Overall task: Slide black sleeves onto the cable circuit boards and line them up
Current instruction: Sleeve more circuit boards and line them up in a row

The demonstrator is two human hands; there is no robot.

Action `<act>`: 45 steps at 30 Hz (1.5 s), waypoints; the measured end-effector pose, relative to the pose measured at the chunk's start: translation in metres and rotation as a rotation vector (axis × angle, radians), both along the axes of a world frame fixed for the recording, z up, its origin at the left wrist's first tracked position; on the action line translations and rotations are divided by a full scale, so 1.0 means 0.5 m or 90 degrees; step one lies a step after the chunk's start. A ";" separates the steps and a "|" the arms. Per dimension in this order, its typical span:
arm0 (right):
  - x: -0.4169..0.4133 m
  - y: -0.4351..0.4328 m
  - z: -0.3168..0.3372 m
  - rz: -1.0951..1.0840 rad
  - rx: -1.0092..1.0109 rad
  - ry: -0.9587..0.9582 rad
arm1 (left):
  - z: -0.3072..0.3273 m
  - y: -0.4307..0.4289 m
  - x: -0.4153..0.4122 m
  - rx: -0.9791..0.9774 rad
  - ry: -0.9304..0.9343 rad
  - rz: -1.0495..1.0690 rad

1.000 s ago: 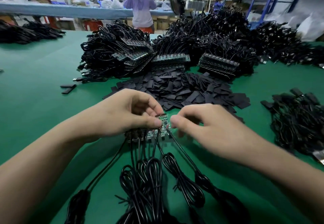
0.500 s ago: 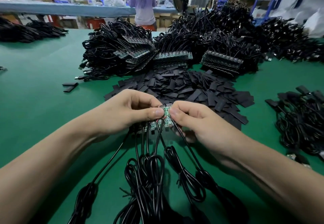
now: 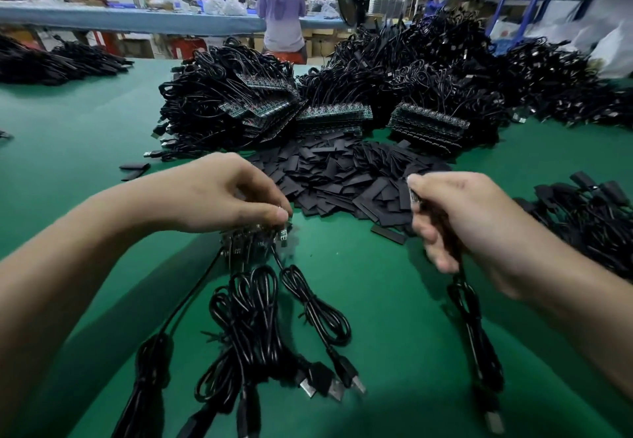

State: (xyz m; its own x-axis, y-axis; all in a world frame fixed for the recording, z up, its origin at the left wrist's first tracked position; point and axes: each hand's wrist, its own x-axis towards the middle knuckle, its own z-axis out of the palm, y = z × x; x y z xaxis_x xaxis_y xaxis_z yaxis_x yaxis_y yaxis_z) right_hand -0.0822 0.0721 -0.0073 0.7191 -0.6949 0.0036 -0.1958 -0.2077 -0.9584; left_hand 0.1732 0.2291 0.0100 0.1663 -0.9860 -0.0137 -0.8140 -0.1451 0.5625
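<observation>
My left hand [image 3: 219, 194] pinches a row of small green circuit boards [image 3: 255, 244] against the green table, their bundled black cables [image 3: 253, 317] trailing toward me. My right hand [image 3: 459, 218] has lifted one board [image 3: 413, 194] away to the right and grips it, blurred, with its coiled cable [image 3: 469, 314] dangling below. A heap of flat black sleeves [image 3: 342, 177] lies just beyond both hands.
Stacks of unsleeved boards [image 3: 334, 117] with tangled cable piles [image 3: 428, 60] fill the far table. Sleeved cables [image 3: 589, 215] lie at the right. Two stray sleeves [image 3: 133, 168] sit at the left. A person [image 3: 282, 9] stands at a far bench.
My right hand has pulled one board with its cable off the row and carried it right and up. My left hand stays holding the remaining boards.
</observation>
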 end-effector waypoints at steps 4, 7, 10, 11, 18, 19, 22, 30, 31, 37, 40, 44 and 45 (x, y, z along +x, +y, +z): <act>0.009 -0.003 -0.041 -0.073 -0.136 0.025 | 0.005 -0.073 -0.066 -0.074 -0.227 -0.089; 0.011 -0.009 -0.055 -0.125 -0.273 0.042 | -0.015 -0.134 -0.127 -0.096 -0.320 -0.172; 0.003 -0.008 -0.063 -0.134 -0.285 0.029 | -0.034 -0.171 -0.151 -0.102 -0.390 -0.202; 0.001 -0.007 -0.065 -0.131 -0.283 0.026 | -0.038 -0.178 -0.153 -0.104 -0.395 -0.207; -0.003 -0.002 -0.061 -0.091 -0.285 0.015 | -0.053 -0.189 -0.150 -0.164 -0.411 -0.238; -0.004 -0.002 -0.060 -0.090 -0.288 0.016 | -0.054 -0.188 -0.150 -0.173 -0.426 -0.237; -0.010 0.000 -0.054 -0.105 -0.309 0.012 | -0.043 -0.177 -0.147 -0.213 -0.400 -0.183; -0.008 0.018 -0.056 0.007 -0.220 -0.021 | -0.029 -0.078 -0.149 -0.221 -0.001 -0.033; -0.007 0.021 -0.059 0.021 -0.198 -0.029 | -0.032 -0.067 -0.156 -0.236 0.005 -0.024; -0.002 0.036 -0.068 0.071 -0.103 -0.074 | -0.046 -0.020 -0.181 -0.372 -0.175 -0.022; 0.000 0.050 -0.066 0.126 -0.075 -0.084 | -0.048 -0.006 -0.180 -0.410 -0.176 0.002; 0.003 0.043 -0.073 0.167 -0.003 -0.091 | -0.053 0.001 -0.160 -0.397 -0.013 0.084; 0.003 0.041 -0.074 0.179 0.014 -0.091 | -0.053 0.003 -0.156 -0.390 0.017 0.095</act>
